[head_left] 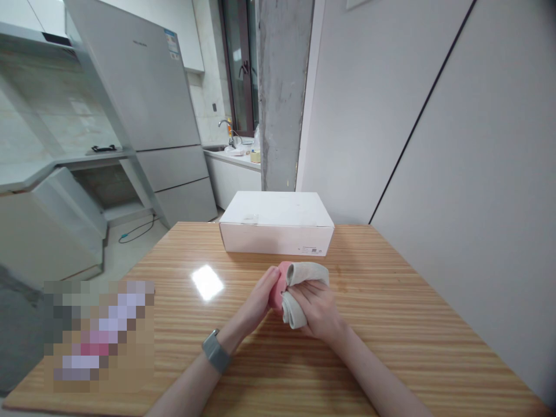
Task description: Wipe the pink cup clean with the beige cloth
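Along the striped wooden bench point(382, 347) at 6 o'clock, your left hand point(257, 301), wearing a grey wristwatch point(216, 351), holds a rounded pink object point(276, 286) against a beige cloth point(305, 284) clamped in your right hand point(317, 310); hands together. A white cardboard box point(277, 223) sits at 12 o'clock.

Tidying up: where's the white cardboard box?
Head view: the white cardboard box sits at the far edge of the striped wooden table, beyond the grey cloth in the right hand.
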Motion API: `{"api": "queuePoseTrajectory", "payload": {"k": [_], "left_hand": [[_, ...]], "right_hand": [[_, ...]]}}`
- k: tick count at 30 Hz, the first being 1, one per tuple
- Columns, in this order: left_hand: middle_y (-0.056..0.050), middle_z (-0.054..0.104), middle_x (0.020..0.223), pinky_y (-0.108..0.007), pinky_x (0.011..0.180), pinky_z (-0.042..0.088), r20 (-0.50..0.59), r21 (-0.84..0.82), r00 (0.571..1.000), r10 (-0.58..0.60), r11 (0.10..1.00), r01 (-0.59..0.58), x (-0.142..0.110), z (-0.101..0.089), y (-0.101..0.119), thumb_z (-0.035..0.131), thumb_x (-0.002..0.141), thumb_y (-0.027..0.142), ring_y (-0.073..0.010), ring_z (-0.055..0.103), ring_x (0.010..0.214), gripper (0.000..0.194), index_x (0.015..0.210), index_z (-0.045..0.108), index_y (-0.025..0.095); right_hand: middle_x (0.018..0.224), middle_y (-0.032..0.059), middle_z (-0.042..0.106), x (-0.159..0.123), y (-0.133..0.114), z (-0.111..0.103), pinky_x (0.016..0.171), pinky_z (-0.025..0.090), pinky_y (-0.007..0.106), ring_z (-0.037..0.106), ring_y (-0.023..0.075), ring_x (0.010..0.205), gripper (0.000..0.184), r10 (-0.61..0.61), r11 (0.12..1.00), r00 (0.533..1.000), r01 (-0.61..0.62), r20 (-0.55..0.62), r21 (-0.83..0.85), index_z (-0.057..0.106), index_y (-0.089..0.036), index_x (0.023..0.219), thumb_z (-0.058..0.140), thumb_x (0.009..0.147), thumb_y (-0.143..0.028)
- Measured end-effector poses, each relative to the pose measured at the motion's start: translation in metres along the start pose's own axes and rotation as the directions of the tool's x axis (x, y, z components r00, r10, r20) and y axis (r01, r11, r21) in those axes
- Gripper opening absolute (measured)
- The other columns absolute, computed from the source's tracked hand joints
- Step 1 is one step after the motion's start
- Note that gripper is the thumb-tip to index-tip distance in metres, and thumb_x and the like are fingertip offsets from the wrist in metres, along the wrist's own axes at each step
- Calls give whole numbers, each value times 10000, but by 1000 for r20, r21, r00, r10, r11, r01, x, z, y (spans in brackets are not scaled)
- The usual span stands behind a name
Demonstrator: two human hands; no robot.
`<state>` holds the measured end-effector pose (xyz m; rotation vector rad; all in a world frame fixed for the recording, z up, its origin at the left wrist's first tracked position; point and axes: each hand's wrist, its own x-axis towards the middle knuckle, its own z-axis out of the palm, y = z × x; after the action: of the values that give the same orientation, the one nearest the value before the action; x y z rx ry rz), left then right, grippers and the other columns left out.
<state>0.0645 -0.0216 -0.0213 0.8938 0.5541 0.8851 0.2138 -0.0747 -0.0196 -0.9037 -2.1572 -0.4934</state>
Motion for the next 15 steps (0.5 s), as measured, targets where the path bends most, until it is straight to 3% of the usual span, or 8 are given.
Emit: {"api": "queuePoseTrajectory", "payload": {"k": [4,8,15], "left_hand": [[-73,641,1147,-359,1065,321,67,-87,998,-13,996,19,-2,5,3,666,785,468,-216,525,1168,386,1022,649,164],[-44,670,971,-338,1008,368,121,-94,992,-19,995,30,-5,7,4,651,809,415,-194,585,1038,287,969,652,177],[9,611,636,-272,775,439,-31,-100,997,-64,993,61,-2,-1,8,561,815,531,-151,583,668,395,729,639,154]], "right_hand": [[820,146,682,-1,2,-1,685,488,395,632,266,715,318,21,999,1000,-22,-19,-31,583,-106,1003,347,857,-261],[805,143,684,0,3,-3,682,494,385,637,258,701,327,20,998,998,-23,-52,-64,582,-106,1017,341,872,-272],[749,131,688,6,-13,-7,650,511,357,628,235,652,292,-168,986,984,169,-53,16,589,-90,1030,366,877,-201]]}}
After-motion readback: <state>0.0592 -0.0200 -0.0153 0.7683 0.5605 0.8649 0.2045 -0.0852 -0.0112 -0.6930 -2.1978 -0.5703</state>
